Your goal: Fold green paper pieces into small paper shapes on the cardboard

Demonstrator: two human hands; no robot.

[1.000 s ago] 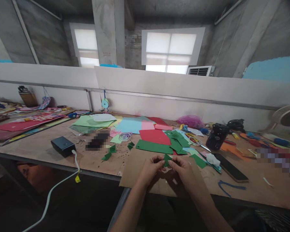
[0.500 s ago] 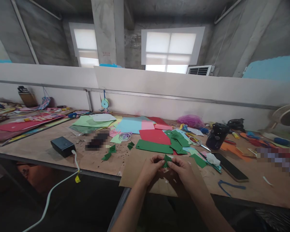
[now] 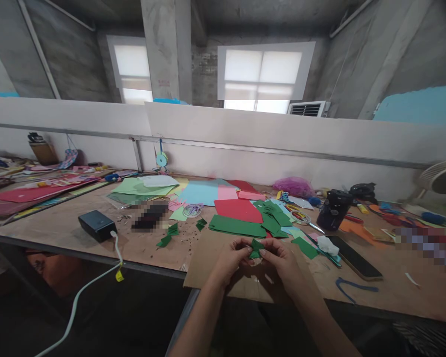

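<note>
A small piece of folded green paper (image 3: 256,249) is pinched between both hands, above a brown cardboard sheet (image 3: 204,263). My left hand (image 3: 235,259) grips its left side with thumb and fingers closed. On the right side, my right hand (image 3: 278,258) holds it the same way. The fingers partly cover the paper, so its full shape is hidden. Beyond the hands lie long green paper strips (image 3: 238,226) and a pile of green paper pieces (image 3: 275,215). Several small folded green pieces, one of them a leaf-like fold (image 3: 173,229), rest to the left.
Right of the cardboard are a phone (image 3: 353,258), a crumpled white tissue (image 3: 327,245) and a dark cup (image 3: 333,210). A black box (image 3: 97,225) with a white cable stands at left. Red paper (image 3: 238,210) and blue paper (image 3: 197,192) lie farther back.
The green paper between my fingers now looks wider and more spread. Both hands stay in nearly the same place, with slight finger shifts.
</note>
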